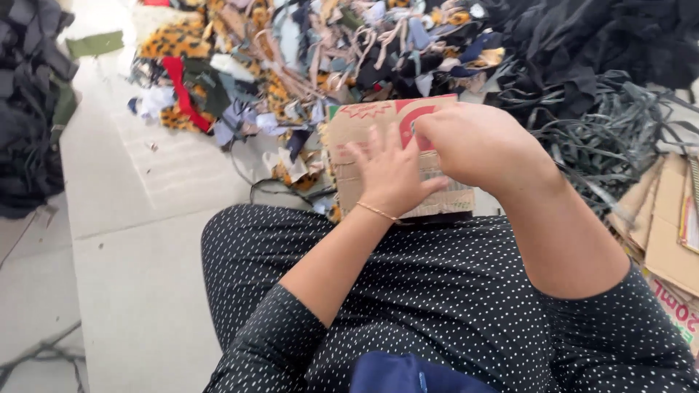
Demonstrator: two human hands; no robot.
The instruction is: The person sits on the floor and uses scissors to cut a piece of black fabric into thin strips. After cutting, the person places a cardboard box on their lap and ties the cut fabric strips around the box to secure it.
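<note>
**Cardboard piece propped at the knees, both hands on it**

Cardboard piece point(368, 138) stands at the lap's far edge, long axis roughly upright. Left hand point(389, 175) lies flat on its face, fingers spread. Right hand point(477, 145) curls over the top right edge, gripping. Fabric scraps point(291, 58) heaped beyond.

Both hands point(437, 156) press cardboard piece point(378, 124) beside fabric scraps point(291, 58).

Bare floor point(145, 240) lies open at nine o'clock. A colourful fabric-scrap heap point(291, 58) blocks twelve, tangled dark strips point(611, 131) crowd two, and flattened cardboard pieces point(666, 225) close off three.
</note>
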